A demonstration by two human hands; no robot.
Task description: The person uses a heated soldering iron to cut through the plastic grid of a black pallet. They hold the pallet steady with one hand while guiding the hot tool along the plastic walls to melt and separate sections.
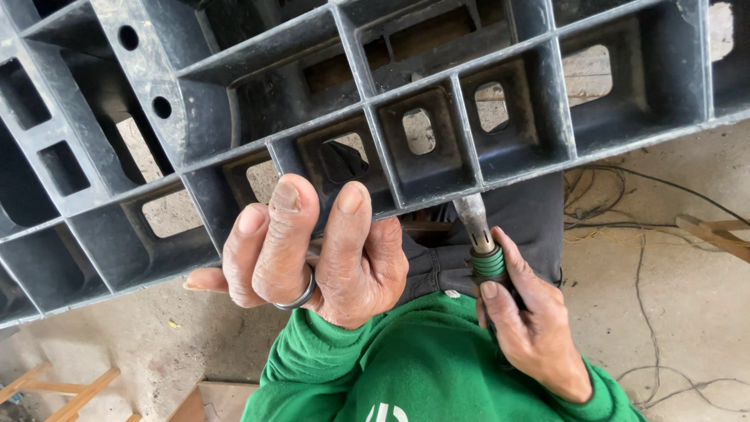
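Nearest, green sleeves (pixel 422 367) are seen. The left hand (pixel 312 250) is curled over the near edge of a dark plastic pallet (pixel 234 101), fingertips (pixel 293 195) hooked on its rim, apparently to steady it. Just beside, the right hand (pixel 531 320) is wrapped tightly round a green-collared metal tool (pixel 478 230), its tip set against the rim. Beyond the fingers, open ribbed cells are shown. Farther off, loose wires (pixel 625 211) trail on the concrete floor (pixel 687 297).
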